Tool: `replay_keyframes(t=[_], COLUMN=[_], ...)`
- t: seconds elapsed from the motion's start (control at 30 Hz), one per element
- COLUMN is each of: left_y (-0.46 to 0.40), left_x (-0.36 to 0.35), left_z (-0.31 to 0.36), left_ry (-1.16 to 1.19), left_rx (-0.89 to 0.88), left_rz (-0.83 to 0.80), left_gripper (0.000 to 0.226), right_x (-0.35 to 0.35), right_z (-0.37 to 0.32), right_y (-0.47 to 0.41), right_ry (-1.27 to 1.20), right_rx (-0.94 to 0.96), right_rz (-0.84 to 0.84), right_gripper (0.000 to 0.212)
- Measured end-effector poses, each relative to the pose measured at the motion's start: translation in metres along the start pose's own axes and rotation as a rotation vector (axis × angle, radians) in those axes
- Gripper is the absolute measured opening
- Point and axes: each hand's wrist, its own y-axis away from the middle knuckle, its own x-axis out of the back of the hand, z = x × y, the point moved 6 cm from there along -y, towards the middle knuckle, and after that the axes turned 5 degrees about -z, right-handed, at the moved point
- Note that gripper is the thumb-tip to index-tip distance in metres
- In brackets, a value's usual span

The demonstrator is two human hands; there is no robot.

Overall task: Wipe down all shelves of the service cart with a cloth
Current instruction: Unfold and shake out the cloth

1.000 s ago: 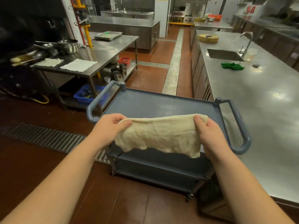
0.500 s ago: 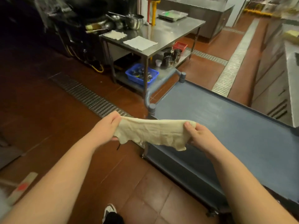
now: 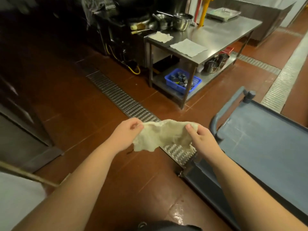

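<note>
— What's changed with the cloth since a moment ago?

— It has come off the cart. The cream cloth (image 3: 162, 135) was stretched flat over the top shelf of the grey service cart (image 3: 266, 140); now it hangs bunched and slack in the air just off the cart's near corner, above the floor drain (image 3: 121, 99). The hands have drawn closer together too.

— How are the hands holding it?

— The left hand (image 3: 127, 135) pinches one end between thumb and fingertips. The right hand (image 3: 202, 140) grips the other end, fingers curled over the fabric. Neither hand touches the cart; the right one is just beside its curved handle (image 3: 225, 109).

— And the view?

— It has swung away from the long counter with the sink. The cart now sits off to one side, only its top shelf, handle and a bit of a lower edge showing. The shelf surface is bare, dull grey-blue, with faint pale streaks.

— What's around the cart?

— Red-brown tiles underfoot, shiny in spots. The metal drain grate runs diagonally away from the cart's corner. Beyond the cart's handle stands a steel worktable (image 3: 216, 34) with two pale cloths (image 3: 188, 47) laid flat, a steel bowl (image 3: 182, 21) and a tray (image 3: 223, 13) on top. On its lower shelf there's a blue basket (image 3: 182, 80) of small tins and some steel cups (image 3: 215, 63). Farther from the cart, past the table, it's dark: cooking equipment with a yellow hose (image 3: 133, 69) trailing at floor level.
</note>
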Motion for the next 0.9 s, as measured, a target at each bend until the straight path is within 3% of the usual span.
replay_keyframes(t=[0.07,0.17,0.43,0.6,0.77,0.9], left_y=[-0.022,-0.055,-0.155,-0.224,-0.297,-0.346], left_x=[0.013,0.021,-0.001,-0.017,-0.016,-0.004], left_z=[-0.017,-0.027,0.013,0.036,0.034,0.009], left_ry=[0.012,0.049,0.133,0.248,0.325,0.479], left_rx=[0.064,0.128,0.012,0.054,0.072,0.149], left_rz=[0.029,0.002,-0.175,-0.304,-0.194,-0.141], left_gripper=[0.014,0.031,0.027,0.042,0.034,0.030], right_x=[-0.005,-0.015,-0.037,-0.020,-0.017,-0.015], right_z=[-0.013,-0.016,-0.005,0.007,0.014,0.021], right_y=[-0.027,-0.069,-0.188,-0.269,-0.340,-0.379], right_ry=[-0.015,-0.172,-0.383,-0.537,-0.667,-0.471], right_rx=[0.003,-0.048,-0.101,-0.156,-0.169,-0.135], right_rz=[0.068,0.049,-0.062,-0.103,-0.222,-0.264], right_gripper=[0.024,0.029,0.033,0.034,0.033,0.042])
